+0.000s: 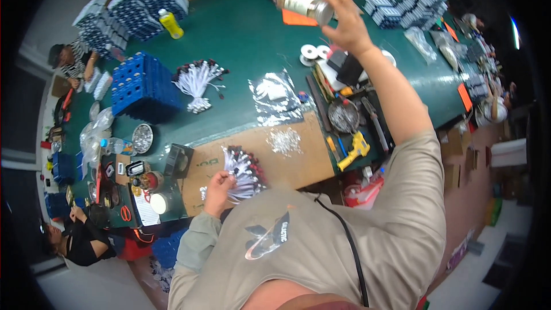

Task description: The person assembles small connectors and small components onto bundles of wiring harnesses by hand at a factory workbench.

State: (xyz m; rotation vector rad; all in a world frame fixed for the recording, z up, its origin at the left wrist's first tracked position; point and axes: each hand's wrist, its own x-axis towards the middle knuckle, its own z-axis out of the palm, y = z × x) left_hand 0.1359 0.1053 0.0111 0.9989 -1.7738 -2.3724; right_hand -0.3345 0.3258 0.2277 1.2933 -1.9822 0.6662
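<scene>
My right hand (pixel 349 27) is raised far out over the green table, fingers closed around the end of a labelled clear jar (pixel 299 3) that is tipped on its side. My left hand (pixel 218 188) is low, close to my body, with its fingertips pinched together. It rests at the edge of a bundle of white wire leads (pixel 245 177) with dark and red ends. Whatever sits in that pinch is too small to tell. Beneath the bundle lies a cardboard sheet (pixel 313 163), which also bears a pile of small white pieces (pixel 284 142).
A clear plastic bag (pixel 278 99) and another wire bundle (pixel 198 83) lie beyond the cardboard. Blue trays (pixel 143 87) are stacked at left; a yellow glue gun (pixel 356 152) and tool tray stand at right. Co-workers sit around the table.
</scene>
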